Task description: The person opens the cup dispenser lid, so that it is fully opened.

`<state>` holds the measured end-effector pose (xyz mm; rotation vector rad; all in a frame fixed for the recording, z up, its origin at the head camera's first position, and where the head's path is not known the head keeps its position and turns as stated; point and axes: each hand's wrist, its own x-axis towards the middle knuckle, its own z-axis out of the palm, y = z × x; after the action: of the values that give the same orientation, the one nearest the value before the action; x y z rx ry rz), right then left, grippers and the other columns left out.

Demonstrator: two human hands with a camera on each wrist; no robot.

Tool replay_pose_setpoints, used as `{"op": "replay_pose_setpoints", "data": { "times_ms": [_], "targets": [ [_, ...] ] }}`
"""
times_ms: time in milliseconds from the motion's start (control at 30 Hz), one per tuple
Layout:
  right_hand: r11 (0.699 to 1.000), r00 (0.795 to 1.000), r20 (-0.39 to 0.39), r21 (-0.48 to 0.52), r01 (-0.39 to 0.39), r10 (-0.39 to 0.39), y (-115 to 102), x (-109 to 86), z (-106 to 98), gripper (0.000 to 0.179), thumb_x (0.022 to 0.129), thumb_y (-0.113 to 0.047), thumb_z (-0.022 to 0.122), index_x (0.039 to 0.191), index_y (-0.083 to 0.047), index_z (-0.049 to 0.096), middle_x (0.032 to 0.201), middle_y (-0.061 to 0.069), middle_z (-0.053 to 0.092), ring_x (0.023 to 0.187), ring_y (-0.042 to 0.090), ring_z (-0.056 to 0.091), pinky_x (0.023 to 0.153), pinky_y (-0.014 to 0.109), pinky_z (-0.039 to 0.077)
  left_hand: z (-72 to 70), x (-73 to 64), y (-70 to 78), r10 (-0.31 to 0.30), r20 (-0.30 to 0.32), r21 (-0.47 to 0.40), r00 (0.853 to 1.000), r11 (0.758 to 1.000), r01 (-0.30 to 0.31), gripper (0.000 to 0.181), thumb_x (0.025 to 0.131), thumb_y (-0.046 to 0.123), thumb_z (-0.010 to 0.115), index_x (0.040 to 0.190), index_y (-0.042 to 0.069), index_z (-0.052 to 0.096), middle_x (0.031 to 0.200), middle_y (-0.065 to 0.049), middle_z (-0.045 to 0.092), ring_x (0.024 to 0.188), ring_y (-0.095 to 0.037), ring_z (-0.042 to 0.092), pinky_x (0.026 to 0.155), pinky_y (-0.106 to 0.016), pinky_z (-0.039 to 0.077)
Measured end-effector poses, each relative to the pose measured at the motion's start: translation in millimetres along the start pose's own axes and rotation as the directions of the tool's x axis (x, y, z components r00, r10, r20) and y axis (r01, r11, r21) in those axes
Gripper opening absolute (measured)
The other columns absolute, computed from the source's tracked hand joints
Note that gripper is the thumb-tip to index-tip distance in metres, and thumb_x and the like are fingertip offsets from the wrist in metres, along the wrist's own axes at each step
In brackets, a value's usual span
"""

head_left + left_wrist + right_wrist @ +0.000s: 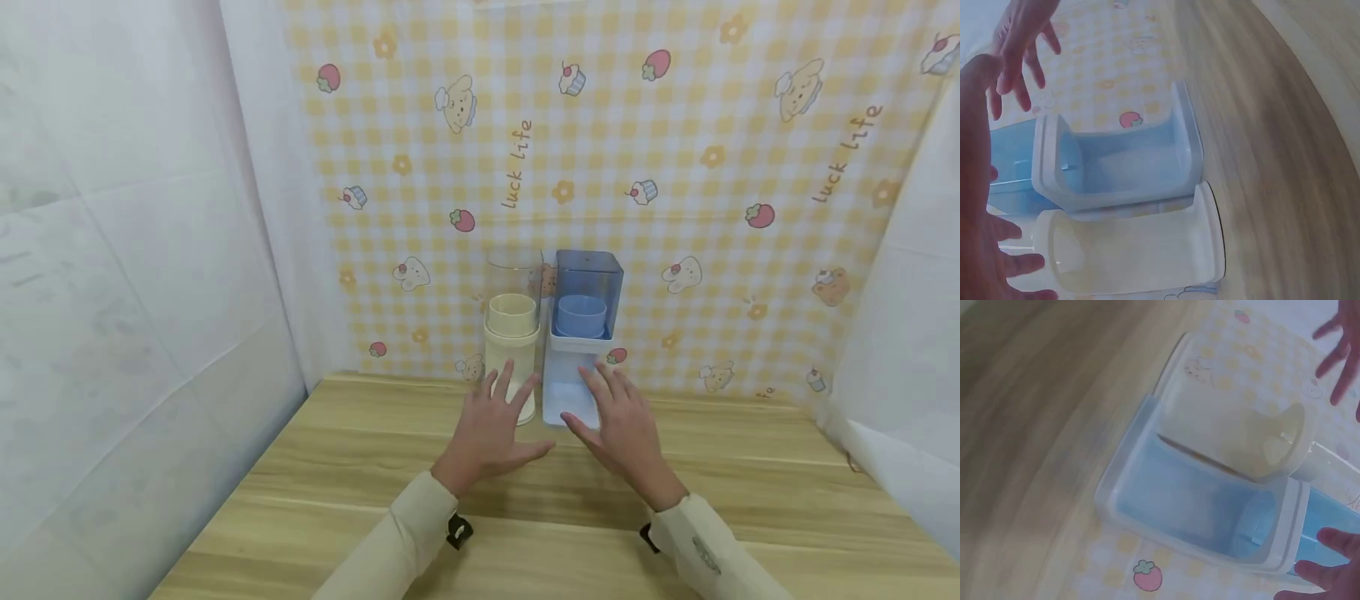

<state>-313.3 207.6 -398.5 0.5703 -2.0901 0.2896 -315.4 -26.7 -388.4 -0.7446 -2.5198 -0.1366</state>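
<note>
Two cup dispensers stand side by side at the back of the table. The cream dispenser (512, 350) on the left has a rounded clear cover with a cream cup (513, 315) inside. The blue dispenser (557, 383) on the right has a squarer tinted cover around a blue cup (582, 315). My left hand (487, 425) hovers in front of the cream dispenser, fingers spread and holding nothing. In front of the blue dispenser my right hand (618, 425) is likewise spread, with nothing in it. Both wrist views show the dispensers' hollow fronts and flat bases.
The wood-grain table (375, 500) stretches out on both sides of the dispensers. A yellow checked cloth (600, 150) with printed cartoons hangs right behind them. White sheets (165, 208) close off the left and right sides.
</note>
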Motion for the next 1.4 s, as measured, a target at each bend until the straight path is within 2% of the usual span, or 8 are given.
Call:
{"op": "replay_pose_setpoints", "data": {
  "times_ms": [133, 267, 433, 667, 833, 1033, 1267, 1400],
  "targets": [
    [0.995, 0.996, -0.037, 0.058, -0.076, 0.078, -4.0, 10.2, 0.7, 0.077, 0.084, -0.057, 0.068, 0.138, -0.004, 0.054, 0.126, 0.023, 0.058, 0.106, 0.043, 0.06, 0.075, 0.057, 0.053, 0.4, -1.1, 1.5, -0.087, -0.009, -0.094, 0.996, 0.992, 0.086, 0.093, 0.083, 0.076, 0.05, 0.156, 0.022, 0.029, 0.158, -0.019, 0.027, 0.138, -0.041, 0.036, 0.094, -0.06, 0.044],
    [0.987, 0.985, -0.087, 0.079, -0.142, 0.149, -9.1, 23.0, 3.5, 0.079, 0.078, -0.046, 0.077, 0.139, -0.003, 0.052, 0.122, 0.023, 0.057, 0.097, 0.043, 0.06, 0.06, 0.051, 0.053, 2.8, -3.0, 3.7, -0.158, -0.048, -0.212, 0.986, 0.966, 0.145, 0.09, 0.084, 0.071, 0.054, 0.154, 0.019, 0.033, 0.156, -0.019, 0.031, 0.135, -0.041, 0.038, 0.089, -0.059, 0.046],
    [0.964, 0.956, -0.145, 0.126, -0.236, 0.253, -13.9, 42.0, 6.3, 0.08, 0.078, -0.044, 0.079, 0.139, -0.003, 0.049, 0.12, 0.025, 0.054, 0.093, 0.044, 0.058, 0.059, 0.053, 0.051, 4.4, -3.2, 9.6, -0.257, -0.065, -0.405, 0.964, 0.89, 0.21, 0.085, 0.085, 0.063, 0.062, 0.15, 0.016, 0.036, 0.154, -0.018, 0.036, 0.132, -0.039, 0.044, 0.089, -0.061, 0.044],
    [0.881, 0.884, -0.105, 0.192, -0.432, 0.456, -21.2, 70.5, 10.0, 0.088, 0.08, -0.046, 0.077, 0.15, -0.008, 0.038, 0.131, 0.025, 0.048, 0.105, 0.044, 0.054, 0.063, 0.058, 0.051, 1.4, -2.5, 10.8, -0.353, -0.13, -0.58, 0.926, 0.785, 0.218, 0.077, 0.086, 0.053, 0.067, 0.146, 0.013, 0.039, 0.149, -0.01, 0.043, 0.129, -0.033, 0.048, 0.093, -0.063, 0.043],
    [0.828, 0.835, -0.091, 0.221, -0.515, 0.543, -22.3, 86.1, 14.7, 0.097, 0.081, -0.05, 0.076, 0.155, -0.01, 0.028, 0.143, 0.029, 0.039, 0.114, 0.051, 0.048, 0.077, 0.064, 0.047, -1.2, -4.0, 13.8, -0.359, -0.167, -0.603, 0.918, 0.774, 0.193, 0.077, 0.087, 0.056, 0.066, 0.143, 0.01, 0.041, 0.143, -0.01, 0.048, 0.124, -0.031, 0.052, 0.09, -0.061, 0.045],
    [0.805, 0.804, -0.117, 0.216, -0.552, 0.583, -17.0, 102.9, 22.6, 0.104, 0.081, -0.051, 0.076, 0.158, -0.013, 0.018, 0.149, 0.034, 0.03, 0.125, 0.054, 0.039, 0.093, 0.067, 0.038, -2.0, -4.3, 16.6, -0.381, -0.173, -0.624, 0.908, 0.756, 0.198, 0.077, 0.086, 0.053, 0.07, 0.143, 0.01, 0.042, 0.138, -0.011, 0.052, 0.118, -0.031, 0.056, 0.087, -0.059, 0.046],
    [0.731, 0.732, -0.087, 0.209, -0.65, 0.676, -14.4, 123.4, 28.3, 0.113, 0.078, -0.055, 0.078, 0.16, -0.029, 0.004, 0.155, 0.03, 0.02, 0.131, 0.053, 0.032, 0.09, 0.073, 0.036, -1.5, -5.9, 14.8, -0.416, -0.123, -0.651, 0.901, 0.719, 0.243, 0.079, 0.085, 0.058, 0.069, 0.142, 0.01, 0.042, 0.134, -0.01, 0.054, 0.112, -0.029, 0.058, 0.089, -0.058, 0.046],
    [0.723, 0.728, -0.064, 0.206, -0.659, 0.682, -13.0, 130.8, 32.5, 0.113, 0.078, -0.056, 0.077, 0.16, -0.033, 0.002, 0.157, 0.029, 0.015, 0.134, 0.052, 0.029, 0.089, 0.072, 0.037, 0.5, -7.6, 13.0, -0.434, -0.111, -0.65, 0.894, 0.712, 0.265, 0.08, 0.085, 0.061, 0.067, 0.141, 0.011, 0.043, 0.128, -0.008, 0.056, 0.108, -0.026, 0.059, 0.086, -0.055, 0.047]
  ]
}}
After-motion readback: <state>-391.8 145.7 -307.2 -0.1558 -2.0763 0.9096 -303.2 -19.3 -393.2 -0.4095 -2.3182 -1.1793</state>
